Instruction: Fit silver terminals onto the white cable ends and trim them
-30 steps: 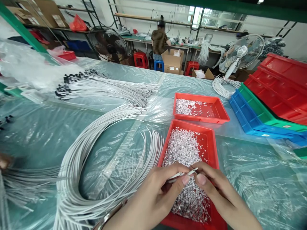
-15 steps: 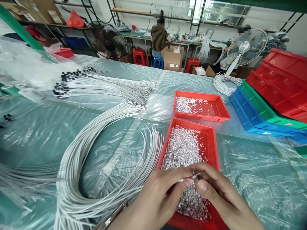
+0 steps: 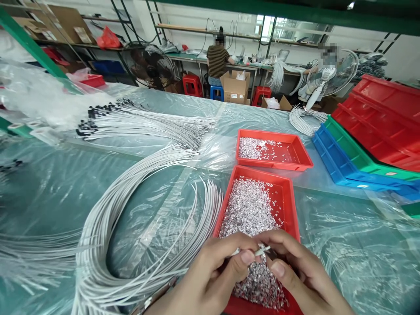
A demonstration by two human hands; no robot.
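Around my hands I see the near red tray heaped with silver terminals, a second red tray just behind it, and looped white cables at the left. My left hand pinches a white wire over the terminals. The wire's long axis runs left to right, tip pointing right. My right hand is closed on that tip.

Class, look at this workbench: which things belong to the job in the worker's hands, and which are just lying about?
Job in hand: left hand and right hand pinching a white wire; near red tray of silver pieces; looped wire bundle.
Lying about: far red tray; stacked coloured trays; black fan; cardboard box.
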